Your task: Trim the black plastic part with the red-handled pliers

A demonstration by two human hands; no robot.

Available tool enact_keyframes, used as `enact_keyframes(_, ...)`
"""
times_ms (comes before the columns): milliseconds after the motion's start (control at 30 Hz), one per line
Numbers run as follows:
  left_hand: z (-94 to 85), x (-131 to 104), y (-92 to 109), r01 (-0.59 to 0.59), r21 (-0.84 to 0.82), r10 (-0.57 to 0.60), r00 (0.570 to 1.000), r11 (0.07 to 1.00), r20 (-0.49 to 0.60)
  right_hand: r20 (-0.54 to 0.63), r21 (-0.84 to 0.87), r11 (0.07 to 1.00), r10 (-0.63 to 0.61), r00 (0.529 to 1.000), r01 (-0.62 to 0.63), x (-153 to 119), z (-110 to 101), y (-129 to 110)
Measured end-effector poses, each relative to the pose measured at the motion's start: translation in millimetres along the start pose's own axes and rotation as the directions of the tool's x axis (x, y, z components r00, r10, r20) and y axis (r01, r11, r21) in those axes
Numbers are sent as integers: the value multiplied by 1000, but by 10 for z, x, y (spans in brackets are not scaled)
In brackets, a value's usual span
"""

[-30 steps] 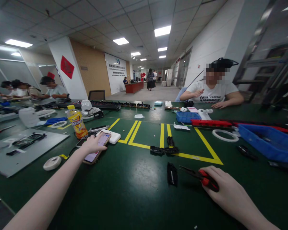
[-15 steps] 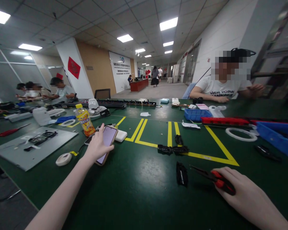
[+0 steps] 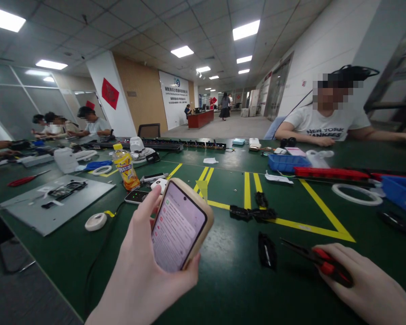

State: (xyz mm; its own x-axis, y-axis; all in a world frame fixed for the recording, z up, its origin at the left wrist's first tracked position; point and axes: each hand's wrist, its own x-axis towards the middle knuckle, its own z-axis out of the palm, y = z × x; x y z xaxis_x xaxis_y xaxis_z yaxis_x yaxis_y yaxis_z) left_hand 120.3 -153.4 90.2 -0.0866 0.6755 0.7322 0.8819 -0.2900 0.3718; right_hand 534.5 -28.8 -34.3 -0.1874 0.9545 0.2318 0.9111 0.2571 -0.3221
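Note:
A phone [image 3: 179, 225] in a beige case is tilted up above the table, its lit screen showing lines of text. My left hand [image 3: 149, 262] is closed around its sides. At the lower right, my right hand [image 3: 365, 280] is wrapped round red-handled pliers [image 3: 325, 262], whose dark jaws point left. Just left of the jaws lies a black wrapped bundle [image 3: 267, 251]. More black bundles [image 3: 253, 213] rest across the yellow tape. A black device with green lights [image 3: 136, 196] sits behind my left hand.
On the green table [image 3: 223, 280] stand a yellow-capped drink bottle [image 3: 125, 169], a grey panel [image 3: 30, 207] and a white tape roll [image 3: 95, 221]. Blue bins [image 3: 287, 163], a red strip [image 3: 334, 174] and a white ring [image 3: 357, 194] are at the right. A person sits across the table.
My left hand has lifted the phone off the table, bringing it closer and to the right. My right hand still holds the pliers. The view has shifted slightly.

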Motion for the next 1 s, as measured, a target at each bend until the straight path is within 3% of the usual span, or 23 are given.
enact_keyframes(333, 52, 121, 171, -43, 124, 47, 999, 991, -24, -12, 20, 1000, 3, 1000, -3, 10, 26, 24)
enact_keyframes(700, -15, -41, 503, -45, 163, 66, 990, 986, -124, 18, -22, 1000, 14, 1000, -13, 3, -11, -49)
enact_keyframes(867, -6, -25, 557, -74, 153, 96, 985, 985, -144, -21, -38, 998, -42, 999, 41, 4, 7, -41)
enact_keyframes(1000, 53, 131, 411, -109, 180, 108, 994, 978, 14, -16, -39, 998, -58, 998, 57, -7, -4, -62)
